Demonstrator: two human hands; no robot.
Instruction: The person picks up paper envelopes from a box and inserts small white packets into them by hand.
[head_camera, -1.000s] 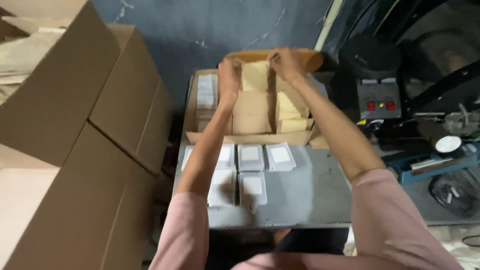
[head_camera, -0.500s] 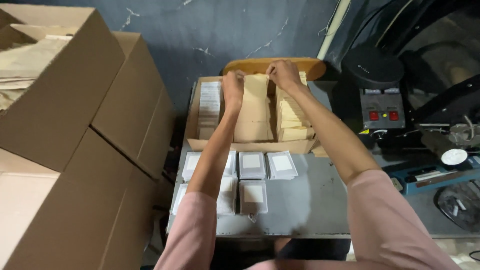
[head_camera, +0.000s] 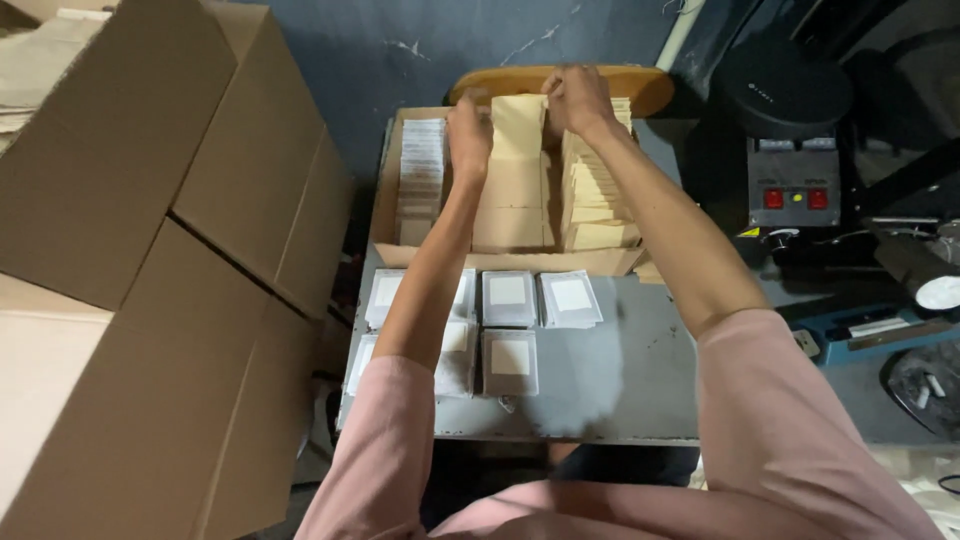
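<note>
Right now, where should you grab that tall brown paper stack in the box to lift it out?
Probably by its two long side edges near the far end, coming down from above. The brown paper stack lies flat in the open cardboard box, packed between other rows, so only the top is free. The left hand and right hand already sit at that far end.

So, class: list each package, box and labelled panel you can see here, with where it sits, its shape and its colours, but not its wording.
Open cardboard tray: far end of table, brown, oblong.
Tan envelopes: stacked in rows in the tray; left hand and right hand on them.
Clear packets: flat squares with white inserts, on grey table.
Large cartons: left, brown, stacked.
Machine panel: right, grey, red buttons.
</note>
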